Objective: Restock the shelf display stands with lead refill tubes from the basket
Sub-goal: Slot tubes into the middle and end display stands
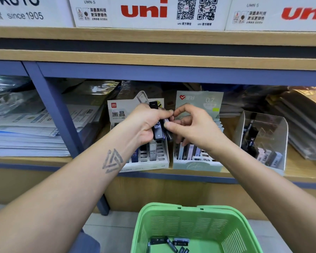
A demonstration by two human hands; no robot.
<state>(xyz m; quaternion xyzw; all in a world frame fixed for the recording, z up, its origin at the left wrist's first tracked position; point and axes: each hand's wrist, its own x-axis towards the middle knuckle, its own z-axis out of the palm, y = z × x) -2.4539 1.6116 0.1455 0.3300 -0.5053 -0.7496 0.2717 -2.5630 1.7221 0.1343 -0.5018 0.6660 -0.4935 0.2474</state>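
My left hand (144, 123) grips a bundle of dark lead refill tubes (158, 129), one marked HB, above the white display stand (150, 161). My right hand (190, 125) pinches one tube of that bundle between thumb and forefinger, in front of the pale green display stand (197, 166) marked 0.7. Both stands hold upright tubes in slots on the wooden shelf. A green plastic basket (195, 227) sits below with several loose dark tubes (171, 243) on its bottom.
A clear acrylic stand (263, 141) with more tubes stands to the right. Stacked paper packs (26, 136) fill the left bay behind a blue upright post (60, 114). White boxes (150, 11) line the shelf above. Dark folders (303, 121) lie at far right.
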